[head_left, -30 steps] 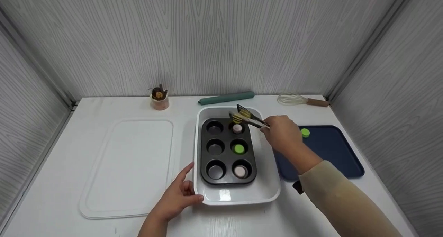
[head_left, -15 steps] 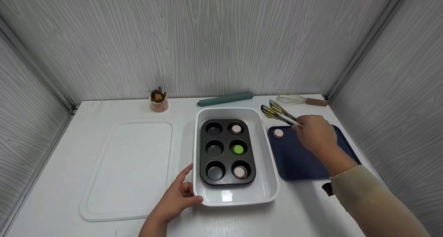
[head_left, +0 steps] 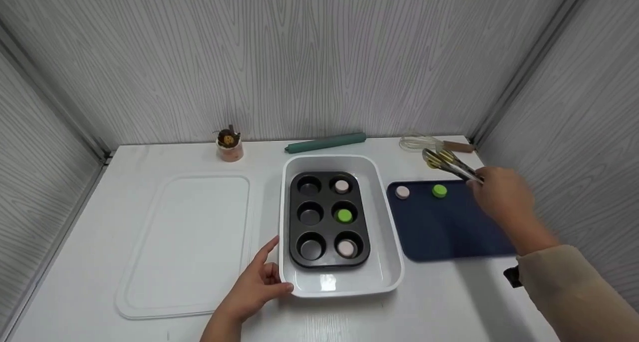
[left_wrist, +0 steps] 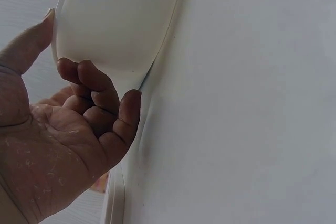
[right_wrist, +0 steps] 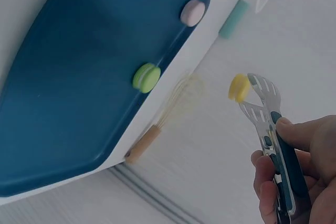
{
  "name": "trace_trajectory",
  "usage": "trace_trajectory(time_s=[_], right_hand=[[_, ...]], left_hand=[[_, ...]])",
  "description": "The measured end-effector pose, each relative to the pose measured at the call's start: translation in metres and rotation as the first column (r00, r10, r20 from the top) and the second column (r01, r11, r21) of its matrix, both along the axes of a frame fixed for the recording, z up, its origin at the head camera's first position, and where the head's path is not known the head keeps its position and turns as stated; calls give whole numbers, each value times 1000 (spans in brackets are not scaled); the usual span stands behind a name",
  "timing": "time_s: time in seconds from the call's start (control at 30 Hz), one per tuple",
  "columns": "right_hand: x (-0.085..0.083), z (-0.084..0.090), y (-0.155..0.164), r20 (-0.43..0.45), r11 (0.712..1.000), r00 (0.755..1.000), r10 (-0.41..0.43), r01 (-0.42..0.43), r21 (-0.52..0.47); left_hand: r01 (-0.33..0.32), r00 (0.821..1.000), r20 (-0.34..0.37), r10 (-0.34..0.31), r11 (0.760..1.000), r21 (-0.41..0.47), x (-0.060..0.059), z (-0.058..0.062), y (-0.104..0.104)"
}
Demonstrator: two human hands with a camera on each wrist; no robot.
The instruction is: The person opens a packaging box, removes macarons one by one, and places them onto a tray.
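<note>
Three macarons sit in the right column of the muffin tin (head_left: 327,219): a pink macaron in the far cup (head_left: 342,185), a green macaron in the middle cup (head_left: 344,215) and a second pink one in the near cup (head_left: 346,247). The left column's three cups show nothing inside. The tin stands inside the white dish (head_left: 387,277). On the blue tray (head_left: 449,232) to the right lie two more, a pink macaron on the tray (head_left: 402,192) at its far left corner and a green macaron on the tray (head_left: 439,191) just right of it. So, as a judgement, the sorting between tin and tray looks about half done, with one piece in transit.

That piece is the yellow macaron (right_wrist: 239,88), pinched between the tips of the tongs (right_wrist: 265,114). It hangs above the bench (head_left: 449,307) just beyond the tray's far edge, near the whisk (head_left: 432,144).

The right hand (head_left: 499,194) reaches out over the tray's right side, its fingers (right_wrist: 302,135) clenched round the tong handles, squeezing them together. The tongs point away and to the left.

The left hand (head_left: 254,284) rests on the bench at the dish's near left corner, thumb up against the rim, the other fingers (left_wrist: 100,103) curled against the dish wall, steadying it.
</note>
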State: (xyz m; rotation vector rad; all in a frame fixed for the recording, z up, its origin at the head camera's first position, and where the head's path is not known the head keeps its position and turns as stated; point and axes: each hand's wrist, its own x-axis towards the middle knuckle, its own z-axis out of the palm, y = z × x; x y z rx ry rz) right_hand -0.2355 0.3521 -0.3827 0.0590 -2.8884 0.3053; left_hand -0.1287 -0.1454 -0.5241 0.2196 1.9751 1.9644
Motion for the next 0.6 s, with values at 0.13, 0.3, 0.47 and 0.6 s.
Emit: trace_trajectory(time_s=[0.13, 0.3, 0.47, 0.6], right_hand=[[5, -2, 19, 20, 999, 999, -34, 34, 0], [10, -7, 41, 91, 994, 990, -105, 106, -11], [11, -9, 54, 126, 990, 982, -139, 140, -2], [9, -13, 62, 146, 988, 978, -150, 151, 0]], left_hand=[[-8, 1000, -2, 8, 1000, -12, 0, 1, 0], [-7, 1000, 0, 7, 1000, -12, 1, 1, 0], [2, 1000, -5, -2, 1000, 8, 1, 0, -1], [5, 1000, -9, -5, 1000, 13, 2, 0, -1]])
